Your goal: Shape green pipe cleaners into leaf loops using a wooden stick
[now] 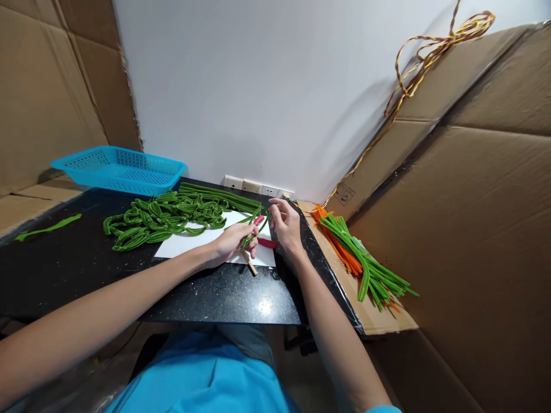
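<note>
My left hand (235,240) is closed on a fuzzy green pipe cleaner (263,211), which curves up in a thin loop toward the right. Close beside that loop is my right hand (286,226), its fingers loosely bent and apart, with nothing plainly between them. Under and beside my left hand, a tool with two red handles (267,244) lies on a white sheet of paper (176,248); its head is hidden. A short wooden stick (249,264) pokes out below the left fingers. Left of the paper spreads a pile of looped green pipe cleaners (150,221).
Straight green pipe cleaners (224,195) lie behind the pile. A blue basket (124,172) stands at the back left, near a green strip (49,227). Green and orange bundles (357,255) rest on cardboard at right. Sockets (252,186) and a twisted cord (404,92) run by the wall.
</note>
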`<state>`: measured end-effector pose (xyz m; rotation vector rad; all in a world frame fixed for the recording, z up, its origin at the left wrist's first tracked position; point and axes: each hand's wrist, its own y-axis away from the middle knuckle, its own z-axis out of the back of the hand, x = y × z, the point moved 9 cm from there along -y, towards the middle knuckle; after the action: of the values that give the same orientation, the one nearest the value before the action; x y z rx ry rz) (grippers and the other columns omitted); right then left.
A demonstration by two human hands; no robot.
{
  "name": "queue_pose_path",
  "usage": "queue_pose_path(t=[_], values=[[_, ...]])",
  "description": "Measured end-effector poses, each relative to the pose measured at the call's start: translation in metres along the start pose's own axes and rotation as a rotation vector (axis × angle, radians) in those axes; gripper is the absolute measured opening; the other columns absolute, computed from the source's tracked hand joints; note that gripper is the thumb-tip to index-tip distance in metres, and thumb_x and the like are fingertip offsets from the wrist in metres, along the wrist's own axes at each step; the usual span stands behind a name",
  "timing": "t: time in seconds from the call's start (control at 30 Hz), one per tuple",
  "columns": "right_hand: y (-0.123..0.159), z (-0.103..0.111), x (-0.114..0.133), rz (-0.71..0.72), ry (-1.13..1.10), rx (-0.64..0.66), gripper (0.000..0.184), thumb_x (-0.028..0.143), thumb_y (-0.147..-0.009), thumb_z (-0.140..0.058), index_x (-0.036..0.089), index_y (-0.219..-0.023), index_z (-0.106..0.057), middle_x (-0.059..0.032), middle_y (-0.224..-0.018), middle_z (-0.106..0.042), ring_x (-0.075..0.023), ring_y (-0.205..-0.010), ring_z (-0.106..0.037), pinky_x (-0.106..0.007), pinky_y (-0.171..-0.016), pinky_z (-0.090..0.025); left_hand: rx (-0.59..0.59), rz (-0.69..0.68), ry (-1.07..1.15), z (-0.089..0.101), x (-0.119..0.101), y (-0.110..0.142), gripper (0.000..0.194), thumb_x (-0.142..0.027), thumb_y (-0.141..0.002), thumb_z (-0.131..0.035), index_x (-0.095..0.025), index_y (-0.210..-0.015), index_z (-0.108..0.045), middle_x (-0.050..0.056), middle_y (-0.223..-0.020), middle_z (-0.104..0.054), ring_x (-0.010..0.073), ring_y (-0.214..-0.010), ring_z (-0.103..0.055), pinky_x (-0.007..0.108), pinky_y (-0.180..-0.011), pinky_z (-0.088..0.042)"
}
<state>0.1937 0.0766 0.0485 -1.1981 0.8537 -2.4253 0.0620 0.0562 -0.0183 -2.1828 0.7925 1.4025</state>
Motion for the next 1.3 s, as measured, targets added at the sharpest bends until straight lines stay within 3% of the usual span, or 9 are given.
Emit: queue_pose_path(t=[0.1, 0.2, 0.33, 0.43, 0.7, 0.93, 1.1, 1.3], values=[[0.0, -0.003, 0.003, -0.002, 0.003, 0.054, 0.029, 0.036, -0.092, -0.06, 0.02, -0.115, -0.068, -0.0046, -0.094, -0.072, -0.012, -0.056, -0.054, -0.025, -0.055, -0.044, -0.013, 0.002, -0.015, 0.0, 0.0, 0.002, 0.026, -0.04, -0.098, -0.065, -0.019, -0.097, -0.05, -0.004, -0.061, -0.057, 0.0153, -0.05, -0.062, 0.027, -0.057, -0.053], [0.0, -0.007, 0.002, 0.007, -0.01, 0.096, 0.026, 0.032, -0.087, -0.064, 0.018, -0.107, -0.073, -0.0047, -0.089, -0.073, -0.012, -0.056, -0.054, -0.025, -0.055, -0.044, -0.012, 0.029, -0.047, 0.0, 0.0, 0.004, 0.028, -0.038, -0.095, -0.069, -0.019, -0.105, -0.051, -0.004, -0.063, -0.059, 0.0151, -0.052, -0.063, 0.027, -0.058, -0.052], [-0.001, -0.012, 0.002, 0.012, -0.019, 0.117, 0.021, 0.03, -0.084, -0.065, 0.017, -0.095, -0.076, -0.0045, -0.082, -0.074, -0.0128, -0.057, -0.054, -0.024, -0.055, -0.044, 0.081, 0.084, -0.09, -0.01, 0.006, 0.007, 0.035, -0.046, -0.093, -0.071, -0.015, -0.089, -0.055, -0.001, -0.067, -0.06, 0.0127, -0.055, -0.061, 0.027, -0.062, -0.051], [-0.001, -0.013, 0.004, 0.026, -0.027, 0.114, 0.016, 0.027, -0.082, -0.066, 0.016, -0.088, -0.077, -0.0039, -0.079, -0.074, -0.012, -0.056, -0.052, -0.024, -0.055, -0.043, 0.159, 0.109, -0.082, -0.018, 0.011, 0.009, 0.039, -0.05, -0.092, -0.072, -0.014, -0.095, -0.058, -0.001, -0.069, -0.061, 0.0133, -0.056, -0.063, 0.029, -0.064, -0.051], [-0.001, -0.004, 0.0, 0.015, -0.013, 0.01, 0.013, 0.027, -0.082, -0.07, 0.017, -0.083, -0.078, -0.0034, -0.075, -0.076, -0.0131, -0.055, -0.056, -0.025, -0.055, -0.043, 0.149, 0.15, -0.125, -0.021, 0.014, 0.012, 0.04, -0.053, -0.096, -0.064, -0.018, -0.083, -0.049, 0.005, -0.068, -0.068, 0.019, -0.052, -0.066, 0.036, -0.063, -0.056], [0.0, 0.003, -0.002, -0.009, -0.06, -0.079, 0.012, 0.028, -0.082, -0.071, 0.018, -0.082, -0.077, -0.0045, -0.077, -0.077, -0.015, -0.057, -0.061, -0.027, -0.059, -0.048, 0.141, 0.243, 0.102, -0.023, 0.014, 0.016, 0.026, -0.044, -0.104, -0.05, -0.019, -0.096, -0.051, -0.002, -0.069, -0.06, 0.0143, -0.054, -0.062, 0.028, -0.064, -0.052], [0.001, -0.002, -0.011, -0.063, -0.203, -0.107, 0.013, 0.031, -0.082, -0.073, 0.019, -0.083, -0.077, -0.005, -0.076, -0.077, -0.0155, -0.055, -0.063, -0.027, -0.054, -0.051, 0.103, 0.298, 0.266, -0.023, 0.013, 0.017, 0.03, -0.043, -0.105, -0.047, -0.016, -0.096, -0.056, -0.004, -0.064, -0.05, 0.0106, -0.049, -0.049, 0.026, -0.064, -0.05], [0.001, -0.007, -0.023, -0.16, -0.439, -0.138, 0.016, 0.034, -0.078, -0.078, 0.018, -0.081, -0.076, -0.0054, -0.074, -0.078, -0.0187, -0.058, -0.071, -0.029, -0.053, -0.059, 0.118, 0.278, 0.258, -0.027, 0.007, 0.02, 0.023, -0.03, -0.107, -0.046, -0.015, -0.094, -0.057, -0.007, -0.062, -0.043, 0.0079, -0.045, -0.043, 0.025, -0.063, -0.049]])
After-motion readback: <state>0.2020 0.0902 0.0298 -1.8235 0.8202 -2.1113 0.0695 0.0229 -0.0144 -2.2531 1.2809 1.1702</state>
